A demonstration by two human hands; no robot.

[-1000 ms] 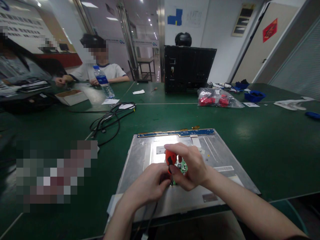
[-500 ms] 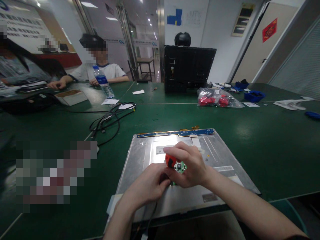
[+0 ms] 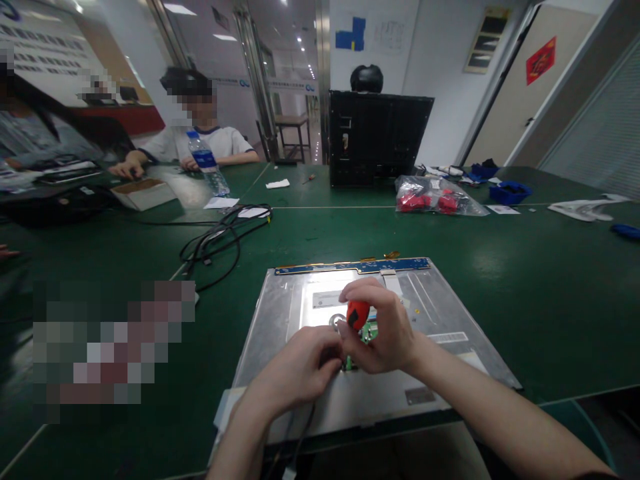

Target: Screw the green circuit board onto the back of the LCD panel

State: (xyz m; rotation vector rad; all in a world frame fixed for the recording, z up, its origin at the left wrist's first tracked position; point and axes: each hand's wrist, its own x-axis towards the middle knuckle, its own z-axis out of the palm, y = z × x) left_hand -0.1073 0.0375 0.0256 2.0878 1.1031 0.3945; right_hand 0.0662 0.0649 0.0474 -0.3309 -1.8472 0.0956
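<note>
A silver display panel [image 3: 274,327] lies flat on the green table, a blue circuit strip [image 3: 345,266] along its far edge. My right hand [image 3: 393,333] is closed around a screwdriver [image 3: 358,315] with a red and black handle, held over a small green circuit board [image 3: 371,331]; its tip is hidden. Close on its left, my left hand [image 3: 303,363] rests at the board with thumb and fingers pinched together, and whatever they hold is hidden. A round metallic piece [image 3: 336,321] shows behind the left fingers. From beneath that hand a black cable [image 3: 303,433] runs toward the near edge.
Coiled black cables [image 3: 220,240] lie left of the panel. Farther back stand a water bottle [image 3: 206,163], a shallow box [image 3: 143,193] and a black monitor back [image 3: 377,137]. A clear bag with red parts [image 3: 435,198] lies before the monitor. A person [image 3: 197,143] sits across the table.
My right hand has lifted slightly and opened its grip a little, with the screwdriver handle shifted right and up. The round metallic piece now shows. My left hand has barely moved.
</note>
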